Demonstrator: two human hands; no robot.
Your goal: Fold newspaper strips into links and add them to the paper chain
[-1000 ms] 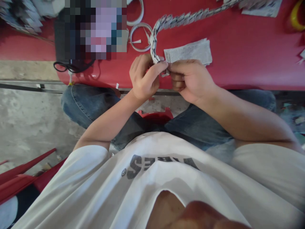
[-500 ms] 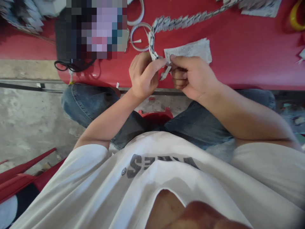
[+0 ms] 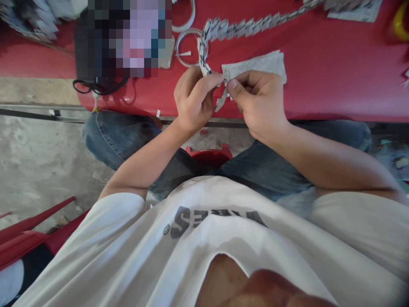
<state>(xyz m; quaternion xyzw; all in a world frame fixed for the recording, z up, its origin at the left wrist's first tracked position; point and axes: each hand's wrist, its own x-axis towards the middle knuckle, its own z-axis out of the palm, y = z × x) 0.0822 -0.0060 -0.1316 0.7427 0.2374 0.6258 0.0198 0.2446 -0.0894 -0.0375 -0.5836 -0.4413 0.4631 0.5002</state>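
A long chain of folded newspaper links (image 3: 249, 29) runs across the red table and bends down to my left hand (image 3: 193, 98), which is closed on its near end. Facing it, my right hand (image 3: 260, 100) pinches at a small folded paper strip (image 3: 221, 100) hanging between the two hands. The fingertips of both hands almost meet, and how the strip joins the chain is hidden there. Just behind my right hand lies a stack of flat newspaper pieces (image 3: 255, 66).
Two tape rolls (image 3: 191, 47) lie beyond my left hand. A black bag or case (image 3: 81, 47) with a cord stands left of them, beside a blurred-out patch. More folded paper (image 3: 28, 21) is at the far left, and a yellow ring (image 3: 401, 25) at the far right.
My right hand has turned, its thumb now lower and its fingers curled over above, still at the paper strip. My left hand stays nearly in place, holding the chain.
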